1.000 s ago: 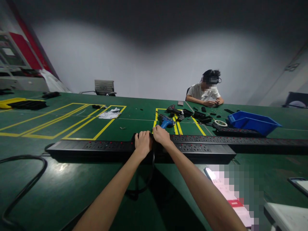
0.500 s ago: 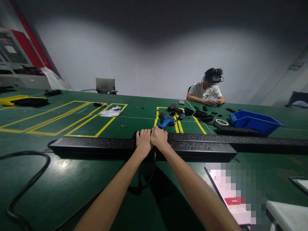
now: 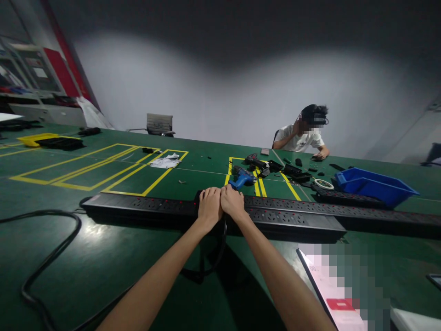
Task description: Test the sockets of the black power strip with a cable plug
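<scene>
Two long black power strips lie side by side across the table, the near power strip [image 3: 138, 209] partly in front of the far power strip [image 3: 361, 209]. My left hand [image 3: 209, 207] is closed over the strips near the middle, knuckles up. Pressed against it, my right hand [image 3: 233, 200] is closed at the same spot. The fingertips are hidden, so the exact grip does not show. From beneath my hands a black cable [image 3: 224, 236] hangs down and curves left under my forearm. A blue power drill [image 3: 243, 177] lies just beyond my right hand.
A blue bin [image 3: 375, 184] stands at the right, near a tape roll [image 3: 324, 184] and black parts. White cloth or paper [image 3: 166, 161] lies within yellow markings. A cable [image 3: 51, 257] loops at left. A pink-screened device [image 3: 330, 285] is near right. Opposite sits a person [image 3: 301, 138].
The view has shifted slightly, moving the scene right and a little down. My hands stay together on the strips. The person opposite has raised one hand to their head.
</scene>
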Motion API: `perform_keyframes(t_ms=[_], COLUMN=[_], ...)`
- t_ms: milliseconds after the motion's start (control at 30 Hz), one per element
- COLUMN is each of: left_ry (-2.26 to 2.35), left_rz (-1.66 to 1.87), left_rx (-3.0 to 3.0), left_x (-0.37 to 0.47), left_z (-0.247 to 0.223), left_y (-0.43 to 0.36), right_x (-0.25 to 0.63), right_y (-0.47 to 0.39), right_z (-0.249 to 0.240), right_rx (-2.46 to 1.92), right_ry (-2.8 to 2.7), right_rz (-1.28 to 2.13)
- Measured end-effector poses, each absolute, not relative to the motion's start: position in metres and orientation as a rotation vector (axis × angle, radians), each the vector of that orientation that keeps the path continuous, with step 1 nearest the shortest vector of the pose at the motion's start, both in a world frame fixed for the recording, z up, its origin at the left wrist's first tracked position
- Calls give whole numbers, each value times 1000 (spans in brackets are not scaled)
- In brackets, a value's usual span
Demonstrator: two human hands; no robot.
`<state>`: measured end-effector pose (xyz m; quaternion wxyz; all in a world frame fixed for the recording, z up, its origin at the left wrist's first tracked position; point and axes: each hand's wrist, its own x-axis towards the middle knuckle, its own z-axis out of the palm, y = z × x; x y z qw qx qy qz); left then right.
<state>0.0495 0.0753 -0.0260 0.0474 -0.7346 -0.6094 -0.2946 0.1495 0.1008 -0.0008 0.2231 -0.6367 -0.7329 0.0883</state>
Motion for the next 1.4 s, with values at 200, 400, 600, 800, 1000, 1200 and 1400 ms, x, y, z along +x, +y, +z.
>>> perform_keyframes(t_ms=[200, 400, 600, 800, 1000, 1200, 1400], left_ry=[-1666, -1492, -1471, -1483, -1478, -1502, -1534], left_rz=[-1115, -1050, -1026, -976, -934, -917, -955], left_rx=[-2285, -2450, -2530, -2556, -2581, -2600, -2617], left_x=[37, 26, 22, 21, 20, 19, 20], left_z=[-34, -35, -32, -31, -30, -27, -23], left_y=[51, 38, 41, 43, 45, 43, 41], right_x=[184, 221, 234, 226, 223, 224, 230], right_y=[97, 98, 86, 81, 84, 88, 90], right_z=[0, 21, 26, 12, 17, 17, 20], right_rx=[-1565, -1342, -1381, -1595, -1665, -1639, -1572], right_ry=[-1905, -1584, -1916, -2248, -2344, -2451, -2470], right_rz=[385, 476, 537, 622, 696, 719, 794])
